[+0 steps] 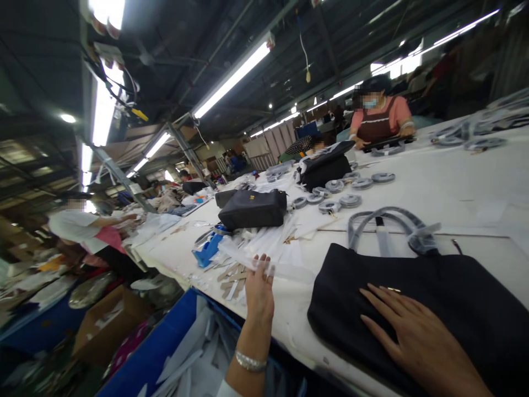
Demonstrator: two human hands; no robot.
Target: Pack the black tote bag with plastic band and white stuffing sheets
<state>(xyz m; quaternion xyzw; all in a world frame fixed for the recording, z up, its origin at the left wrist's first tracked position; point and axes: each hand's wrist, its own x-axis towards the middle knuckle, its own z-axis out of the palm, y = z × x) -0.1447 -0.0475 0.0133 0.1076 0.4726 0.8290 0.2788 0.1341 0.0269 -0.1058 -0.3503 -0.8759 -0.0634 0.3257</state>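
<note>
A black handbag (355,275) with plastic-wrapped handles (384,215) lies on the table at the lower right. My right hand (421,336) rests flat on its front beside a small gold fitting, fingers spread and holding nothing. Farther left, my left hand (260,286) is raised at the table's near edge, a bracelet on its wrist. A translucent white strip (293,271) crosses its fingers, which appear closed on it; the thumb is hard to make out. More loose white sheets (264,245) lie just beyond that hand.
A blue tape dispenser (206,251) stands near tan strips (233,278). Another dark bag (254,208) and several wrapped coiled handles (350,200) are farther back. A blue bin (173,336) of scraps stands below the edge. Co-workers are across the table (467,187) and at left.
</note>
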